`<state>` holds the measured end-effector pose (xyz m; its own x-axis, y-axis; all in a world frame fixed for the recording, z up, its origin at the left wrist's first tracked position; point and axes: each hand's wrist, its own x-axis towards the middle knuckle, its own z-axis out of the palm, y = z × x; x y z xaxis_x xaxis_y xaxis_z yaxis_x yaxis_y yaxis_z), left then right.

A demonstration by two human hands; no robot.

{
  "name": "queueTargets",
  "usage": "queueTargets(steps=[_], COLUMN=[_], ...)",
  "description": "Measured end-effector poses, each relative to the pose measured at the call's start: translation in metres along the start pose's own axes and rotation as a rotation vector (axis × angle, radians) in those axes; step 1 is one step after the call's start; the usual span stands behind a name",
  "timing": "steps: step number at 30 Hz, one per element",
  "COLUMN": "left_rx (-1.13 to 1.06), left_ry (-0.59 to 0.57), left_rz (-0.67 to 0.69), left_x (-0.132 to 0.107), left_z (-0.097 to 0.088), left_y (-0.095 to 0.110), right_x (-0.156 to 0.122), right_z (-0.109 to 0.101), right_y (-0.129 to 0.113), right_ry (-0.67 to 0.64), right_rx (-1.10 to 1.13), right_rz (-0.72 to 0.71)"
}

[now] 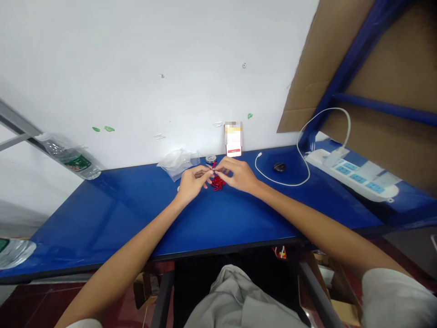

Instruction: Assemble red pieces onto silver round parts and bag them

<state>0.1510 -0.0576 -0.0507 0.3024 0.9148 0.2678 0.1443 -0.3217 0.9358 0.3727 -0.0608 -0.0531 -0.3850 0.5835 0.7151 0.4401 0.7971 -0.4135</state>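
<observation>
Both my hands meet above the blue table (201,228), fingertips pinched together. My left hand (194,182) and my right hand (239,174) close on something small and thin; a reddish bit shows by the right fingertips, but its kind is too small to make out. Just below the fingers lies a pile of small red pieces (217,183). Behind the hands sits a grey round spool-like thing (210,158). A crumpled clear plastic bag (177,163) rests behind my left hand. Against the wall, beyond my right hand, leans a lit phone (234,140).
At right are a white power strip (353,175), a white cable (290,184) and a black round object (280,167). A plastic bottle (77,161) leans at the back left, and another bottle (17,253) lies at the near left edge. The white wall (191,91) bounds the back.
</observation>
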Motion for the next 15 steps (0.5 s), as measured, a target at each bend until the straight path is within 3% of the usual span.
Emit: queueTargets(steps=[9, 15], left_rx=[0.110, 0.278], left_ry=[-0.071, -0.124], left_rz=[-0.050, 0.089], left_x=[0.004, 0.009], left_z=[-0.017, -0.031], left_y=[0.008, 0.006], right_x=[0.001, -0.003], right_z=[0.005, 0.012], right_y=[-0.001, 0.002], right_ry=[0.088, 0.032], right_rx=[0.060, 0.095], right_rz=[0.087, 0.085])
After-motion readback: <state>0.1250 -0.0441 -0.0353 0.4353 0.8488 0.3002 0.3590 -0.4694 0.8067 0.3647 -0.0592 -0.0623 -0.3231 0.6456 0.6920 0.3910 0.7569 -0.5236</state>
